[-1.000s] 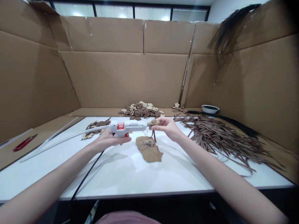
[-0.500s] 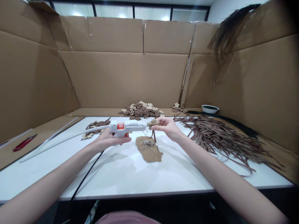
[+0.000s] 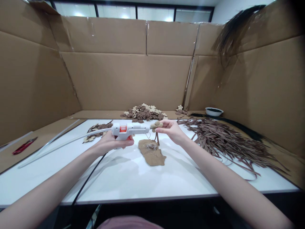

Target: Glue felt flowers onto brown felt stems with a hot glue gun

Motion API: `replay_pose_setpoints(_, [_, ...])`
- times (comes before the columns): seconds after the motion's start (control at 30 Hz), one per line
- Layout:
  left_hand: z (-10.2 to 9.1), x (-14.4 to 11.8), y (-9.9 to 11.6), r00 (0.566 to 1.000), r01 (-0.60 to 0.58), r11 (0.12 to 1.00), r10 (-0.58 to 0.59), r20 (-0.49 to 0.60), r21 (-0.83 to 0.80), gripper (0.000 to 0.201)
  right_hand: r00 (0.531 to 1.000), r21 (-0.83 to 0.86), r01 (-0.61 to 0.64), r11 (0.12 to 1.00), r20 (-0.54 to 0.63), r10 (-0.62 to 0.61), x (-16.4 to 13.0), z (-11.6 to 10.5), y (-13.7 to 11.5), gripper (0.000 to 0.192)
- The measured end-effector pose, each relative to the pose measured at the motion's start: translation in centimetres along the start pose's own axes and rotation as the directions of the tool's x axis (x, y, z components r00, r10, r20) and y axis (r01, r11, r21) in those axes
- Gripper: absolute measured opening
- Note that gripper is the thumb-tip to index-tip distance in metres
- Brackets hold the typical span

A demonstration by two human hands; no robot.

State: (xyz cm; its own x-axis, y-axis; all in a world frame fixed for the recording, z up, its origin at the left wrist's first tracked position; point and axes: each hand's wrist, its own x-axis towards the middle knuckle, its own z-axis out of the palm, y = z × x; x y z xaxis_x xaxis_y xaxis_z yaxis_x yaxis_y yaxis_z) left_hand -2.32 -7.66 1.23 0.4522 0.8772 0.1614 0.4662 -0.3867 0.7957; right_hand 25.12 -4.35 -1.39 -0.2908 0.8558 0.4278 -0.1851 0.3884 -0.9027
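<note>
Far beyond the right hand (image 3: 172,130), a white bowl (image 3: 214,111) holds something dark; that hand pinches a paper flower (image 3: 156,125) against the glue gun (image 3: 130,130) gripped by the left hand (image 3: 110,143).

Both forearms outstretched, left grip (image 3: 111,142) clenched, right grip (image 3: 172,129) pinching.

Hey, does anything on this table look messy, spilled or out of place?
Nothing looks damaged. The brown strips sprawl loosely across the table's right side, some past its edge. A stringy blob sits on the brown scrap, below the glue gun in the left hand and the flower in the right hand.
</note>
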Motion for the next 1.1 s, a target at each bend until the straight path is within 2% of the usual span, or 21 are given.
replay_pose_setpoints(0.73, [-0.2,-0.2,0.7,1.0,0.002,0.998,-0.004,-0.025,-0.062,0.029,1.0,0.042,-0.026,0.999,0.012,0.026,0.0,-0.1,0.1,0.025])
replay_pose_setpoints(1.1, [-0.1,-0.3,0.9,0.999,0.017,0.998,-0.019,-0.041,-0.056,0.031,0.997,0.021,-0.045,0.999,0.07,0.043,-0.1,0.2,-0.1,0.019])
